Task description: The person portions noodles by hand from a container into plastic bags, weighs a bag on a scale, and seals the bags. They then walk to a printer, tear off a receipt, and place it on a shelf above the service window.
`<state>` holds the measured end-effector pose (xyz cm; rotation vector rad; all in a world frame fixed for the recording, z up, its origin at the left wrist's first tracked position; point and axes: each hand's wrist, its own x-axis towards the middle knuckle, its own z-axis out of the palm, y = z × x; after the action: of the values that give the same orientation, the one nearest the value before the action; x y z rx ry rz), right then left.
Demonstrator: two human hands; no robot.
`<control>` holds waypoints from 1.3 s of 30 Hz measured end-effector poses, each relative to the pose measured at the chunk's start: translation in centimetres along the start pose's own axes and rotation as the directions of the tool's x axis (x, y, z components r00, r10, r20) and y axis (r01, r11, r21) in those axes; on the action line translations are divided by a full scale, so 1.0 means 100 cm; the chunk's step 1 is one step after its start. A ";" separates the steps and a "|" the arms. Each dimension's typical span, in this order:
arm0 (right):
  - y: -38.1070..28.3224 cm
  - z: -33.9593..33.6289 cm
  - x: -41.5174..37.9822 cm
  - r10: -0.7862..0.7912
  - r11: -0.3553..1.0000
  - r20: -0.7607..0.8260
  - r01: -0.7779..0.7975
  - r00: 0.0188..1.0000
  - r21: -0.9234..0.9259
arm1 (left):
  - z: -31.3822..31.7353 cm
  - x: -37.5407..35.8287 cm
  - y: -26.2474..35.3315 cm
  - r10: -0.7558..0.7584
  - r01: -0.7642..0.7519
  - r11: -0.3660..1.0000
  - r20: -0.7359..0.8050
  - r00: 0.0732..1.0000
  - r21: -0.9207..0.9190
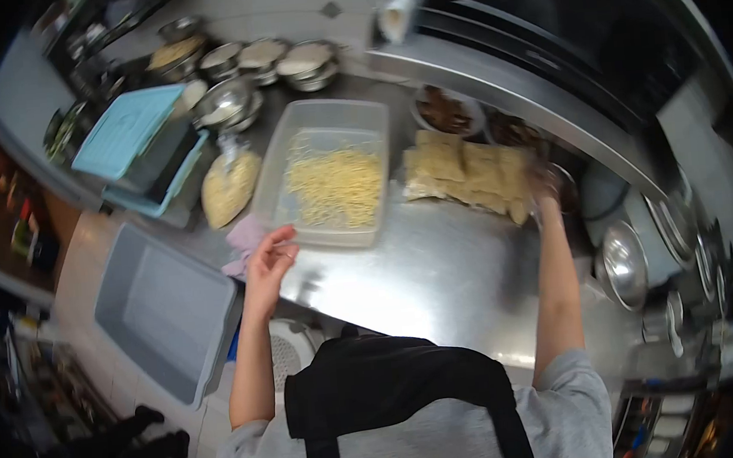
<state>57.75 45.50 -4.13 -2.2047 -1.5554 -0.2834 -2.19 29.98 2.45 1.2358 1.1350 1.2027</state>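
Head view: a person in a black apron (394, 360) stands at a steel worktop (438, 258), both bare arms stretched forward and well apart.
Left hand: the left hand (271, 267) hovers by the near left corner of the plastic container, fingers loosely curled and parted, with nothing between them.
Right hand: the right hand (543, 185) is blurred at the right end of the flat packets; whether it grips one cannot be told.
Plastic container: the translucent plastic container (323, 116) sits just ahead and to the right of the left hand, open at the top.
Yellow strips: thin yellow strips (337, 184) lie loose inside it, well left of the right hand.
Flat packets: several clear flat packets (465, 174) of pale yellow filling overlap in a row, immediately left of the right hand.
Pink cloth: a crumpled pink cloth (243, 240) lies just beside the left hand, on its left.
Tied bag: a tied bag (230, 192) of yellow contents rests beyond that cloth.
Grey tub: a deep grey tub (174, 304) stands left of the left hand.
Steel bowl: a shiny steel bowl (623, 265) is right of the right hand, nearer the body.
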 end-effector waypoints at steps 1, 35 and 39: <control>0.007 0.006 0.003 0.005 0.998 0.049 -0.002 0.999 -0.058 | -0.026 0.001 -0.010 0.011 0.000 0.996 -0.122 0.993 0.090; -0.096 -0.151 -0.300 0.271 0.699 0.000 -0.197 0.963 0.688 | 0.044 0.121 0.166 0.811 -0.749 0.145 0.356 0.465 0.647; -0.096 -0.176 -0.307 0.185 0.778 -0.033 -0.126 0.982 0.615 | 0.126 0.193 0.231 0.832 -0.687 -0.363 0.551 0.065 0.630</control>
<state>39.40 14.28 1.38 -1.7503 -1.1787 0.1595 10.80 47.94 26.44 3.2745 0.7645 1.8040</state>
